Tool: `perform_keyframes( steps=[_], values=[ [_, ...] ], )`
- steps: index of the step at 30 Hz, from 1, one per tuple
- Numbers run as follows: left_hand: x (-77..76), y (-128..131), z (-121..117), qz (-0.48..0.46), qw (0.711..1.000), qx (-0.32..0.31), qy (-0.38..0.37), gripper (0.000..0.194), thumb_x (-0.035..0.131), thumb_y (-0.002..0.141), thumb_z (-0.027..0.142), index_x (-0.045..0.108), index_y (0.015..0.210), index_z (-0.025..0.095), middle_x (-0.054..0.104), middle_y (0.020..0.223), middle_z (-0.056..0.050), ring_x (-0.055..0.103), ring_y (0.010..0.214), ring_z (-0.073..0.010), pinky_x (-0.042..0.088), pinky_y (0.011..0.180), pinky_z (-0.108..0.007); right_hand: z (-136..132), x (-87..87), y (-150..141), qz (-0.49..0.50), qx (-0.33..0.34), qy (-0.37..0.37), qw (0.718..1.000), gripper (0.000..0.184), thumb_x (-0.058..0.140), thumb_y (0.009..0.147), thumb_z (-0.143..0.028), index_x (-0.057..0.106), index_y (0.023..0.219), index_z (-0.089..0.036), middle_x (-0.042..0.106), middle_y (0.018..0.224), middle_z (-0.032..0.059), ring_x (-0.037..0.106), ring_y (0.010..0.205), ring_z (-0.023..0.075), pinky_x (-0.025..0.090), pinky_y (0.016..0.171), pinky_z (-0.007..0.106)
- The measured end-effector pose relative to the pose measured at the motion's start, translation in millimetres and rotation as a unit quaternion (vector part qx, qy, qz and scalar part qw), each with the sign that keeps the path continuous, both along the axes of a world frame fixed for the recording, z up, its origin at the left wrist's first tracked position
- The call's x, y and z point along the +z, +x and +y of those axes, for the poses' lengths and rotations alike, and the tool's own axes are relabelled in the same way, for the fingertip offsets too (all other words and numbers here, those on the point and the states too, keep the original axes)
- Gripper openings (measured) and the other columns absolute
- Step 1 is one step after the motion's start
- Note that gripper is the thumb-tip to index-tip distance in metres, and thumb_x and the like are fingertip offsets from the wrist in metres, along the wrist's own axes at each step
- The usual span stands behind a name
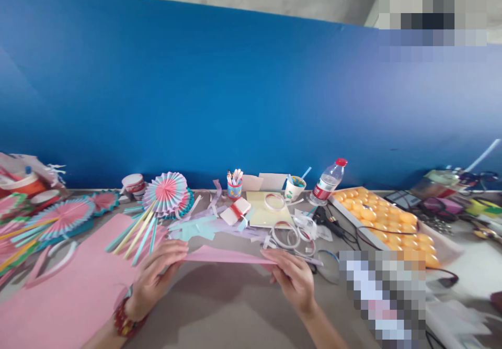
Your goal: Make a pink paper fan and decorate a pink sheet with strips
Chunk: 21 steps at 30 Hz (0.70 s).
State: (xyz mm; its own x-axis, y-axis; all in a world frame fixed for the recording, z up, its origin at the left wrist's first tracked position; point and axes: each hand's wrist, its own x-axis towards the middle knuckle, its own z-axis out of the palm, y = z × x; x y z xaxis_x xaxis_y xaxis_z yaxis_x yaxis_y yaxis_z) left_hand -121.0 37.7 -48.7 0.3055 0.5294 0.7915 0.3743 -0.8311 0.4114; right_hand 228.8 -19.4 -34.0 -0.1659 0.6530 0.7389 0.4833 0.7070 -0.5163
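Observation:
My left hand and my right hand each pinch one end of a pink sheet of paper, held nearly flat and edge-on just above the grey table. Fingers of both hands are closed on the sheet's edges. A red bead bracelet is on my left wrist. A larger pink sheet lies on the table under my left forearm.
Paper pinwheel fans with stick handles lie at left. Rolls of tape, a pen cup, a paper cup, a water bottle and a tray of orange balls sit behind. A blue wall backs the table.

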Motion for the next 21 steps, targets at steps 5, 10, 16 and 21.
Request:
perform_keyframes(
  steps=[5, 10, 16, 21],
  values=[
    [-2.1, -2, -5, -0.033, 0.999, 0.035, 0.017, 0.019, 0.065, 0.085, 0.010, 0.071, 0.098, 0.022, 0.072, 0.085, -0.004, 0.070, 0.083, -0.0187, 0.058, 0.076, -0.032, -6, -1.4, 3, -0.013, -0.024, 0.012, 1.000, 0.037, 0.051, 0.091, -0.011, 0.064, 0.121, -0.029, 0.074, 0.105, 0.0054, 0.073, 0.069, 0.0142, 0.057, 0.054, 0.020],
    [-11.8, 10, -20, -0.135, 0.981, 0.032, -0.139, 0.014, 0.059, 0.091, 0.021, 0.070, 0.099, 0.019, 0.072, 0.078, -0.002, 0.065, 0.057, -0.0116, 0.056, 0.059, -0.023, -13, 7.1, 5, -0.075, -0.051, 0.082, 0.993, 0.041, 0.049, 0.093, -0.015, 0.058, 0.130, -0.028, 0.074, 0.108, 0.0084, 0.072, 0.094, 0.0224, 0.058, 0.076, 0.032],
    [-8.3, 26, -16, -0.292, 0.905, 0.004, -0.310, 0.017, 0.061, 0.090, 0.034, 0.067, 0.091, 0.017, 0.067, 0.082, -0.003, 0.064, 0.066, -0.0144, 0.056, 0.059, -0.025, -12, 4.2, 3, -0.104, -0.033, 0.066, 0.992, 0.032, 0.043, 0.097, -0.039, 0.069, 0.107, -0.026, 0.070, 0.115, 0.0117, 0.068, 0.102, 0.0281, 0.056, 0.082, 0.041],
    [-12.8, 25, -8, -0.312, 0.819, -0.065, -0.477, 0.040, 0.060, 0.089, 0.042, 0.054, 0.124, 0.024, 0.067, 0.101, -0.007, 0.067, 0.085, -0.0197, 0.057, 0.070, -0.029, -7, -2.6, -6, -0.084, -0.038, 0.047, 0.995, 0.021, 0.054, 0.091, -0.027, 0.064, 0.072, -0.024, 0.073, 0.104, 0.0087, 0.069, 0.094, 0.0247, 0.054, 0.084, 0.041]
  ],
)
